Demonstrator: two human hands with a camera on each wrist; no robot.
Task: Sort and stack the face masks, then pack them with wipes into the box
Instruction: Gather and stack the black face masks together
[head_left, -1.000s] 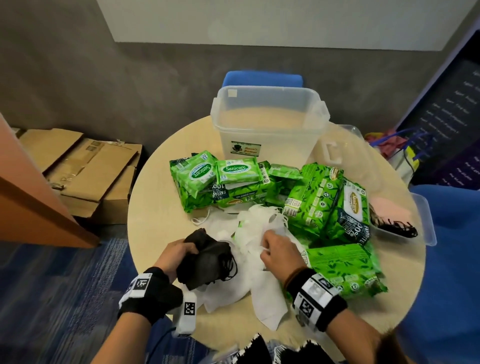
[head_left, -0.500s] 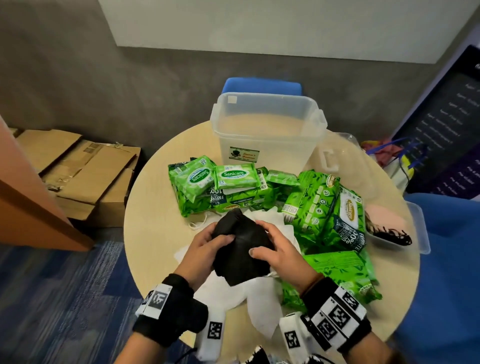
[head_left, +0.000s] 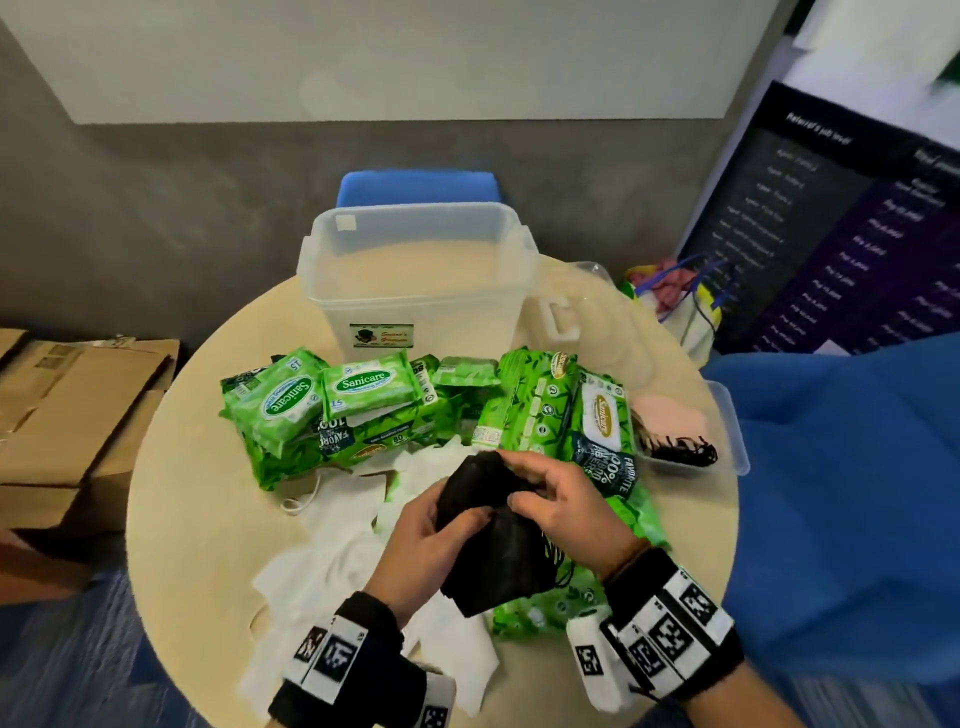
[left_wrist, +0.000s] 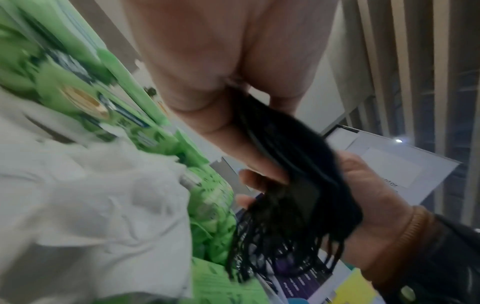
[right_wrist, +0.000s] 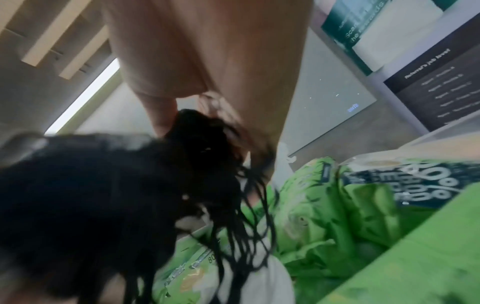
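Note:
Both hands hold a bundle of black face masks (head_left: 496, 540) above the near middle of the round table (head_left: 171, 499). My left hand (head_left: 441, 525) grips its left side, and my right hand (head_left: 530, 488) pinches its top edge. The masks' black ear loops (left_wrist: 272, 253) dangle below, blurred in the right wrist view (right_wrist: 233, 216). White masks (head_left: 337, 540) lie spread beneath the hands. Green wipes packs (head_left: 363, 405) lie across the table's middle. The clear plastic box (head_left: 421, 270) stands open at the far edge.
The box's clear lid (head_left: 691, 415) lies at the right edge with a pink mask (head_left: 665, 415) and black loops on it. Cardboard boxes (head_left: 72, 415) sit on the floor at the left. A blue chair (head_left: 852, 493) stands at the right, another blue chair (head_left: 415, 187) behind the box.
A second ago only my left hand held the black masks while the right touched the white ones. Both hands have since come together on the black bundle, lifted and turned it to the right.

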